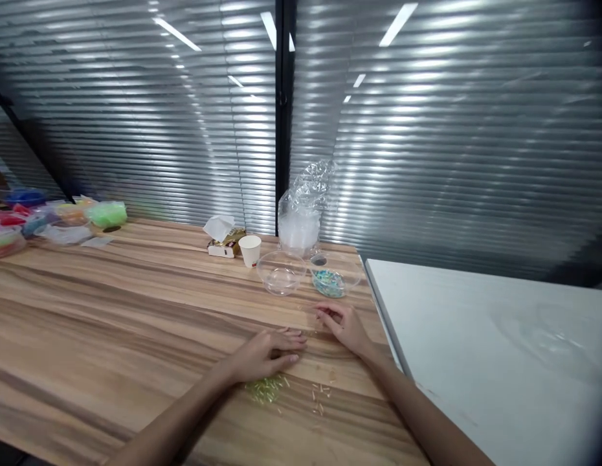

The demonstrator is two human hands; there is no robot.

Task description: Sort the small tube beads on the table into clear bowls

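My left hand (269, 353) rests palm down on the wooden table with its fingers stretched out and holds nothing. Just below it lies a small heap of yellow-green tube-shaped beads (265, 389). A few loose beads (319, 392) are scattered right of the heap. My right hand (344, 325) is closed, thumb and fingers brought together close to the tabletop; whatever may be between the fingertips is too small to make out. Beyond it stands a clear bowl (352, 275) with blue, green and white beads (329, 283) inside. A second clear bowl (281, 278) is to its left.
Behind the bowls are a white paper cup (250, 251), a tissue pack (226, 243) and a stack of clear plastic containers in a bag (298, 226). Colourful tubs (105, 213) crowd the far left. A white table (476, 336) adjoins on the right; blinds rise behind.
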